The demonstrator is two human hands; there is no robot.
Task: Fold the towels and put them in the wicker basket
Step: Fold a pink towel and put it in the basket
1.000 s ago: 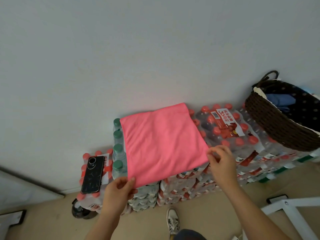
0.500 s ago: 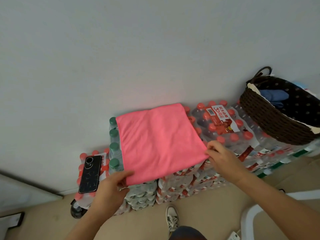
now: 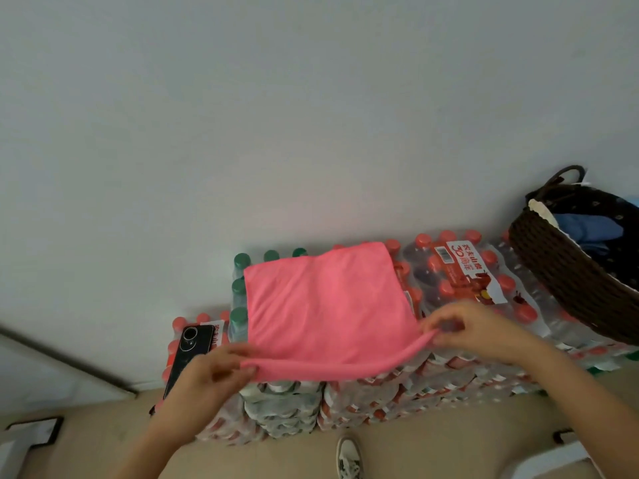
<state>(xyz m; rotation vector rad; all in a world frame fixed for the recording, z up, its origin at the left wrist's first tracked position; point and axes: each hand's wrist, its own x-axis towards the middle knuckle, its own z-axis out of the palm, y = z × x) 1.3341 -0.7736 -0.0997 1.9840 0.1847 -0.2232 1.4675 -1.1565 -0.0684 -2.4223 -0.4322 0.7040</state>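
A pink towel (image 3: 325, 305) lies spread on top of stacked packs of water bottles (image 3: 460, 271). My left hand (image 3: 214, 375) pinches its near left corner and my right hand (image 3: 473, 326) pinches its near right corner. Both corners are raised, so the near edge sags in a curve between them. The dark wicker basket (image 3: 567, 285) stands tilted on the packs at the far right, with a blue cloth (image 3: 584, 226) inside it.
A black phone (image 3: 188, 354) lies on a lower bottle pack to the left of the towel. A white wall rises right behind the packs. My shoe (image 3: 349, 458) stands on the beige floor below, with a white frame (image 3: 553, 461) at lower right.
Both hands have closed on the towel's near corners and raised the near edge off the bottle packs. The view has shifted slightly.
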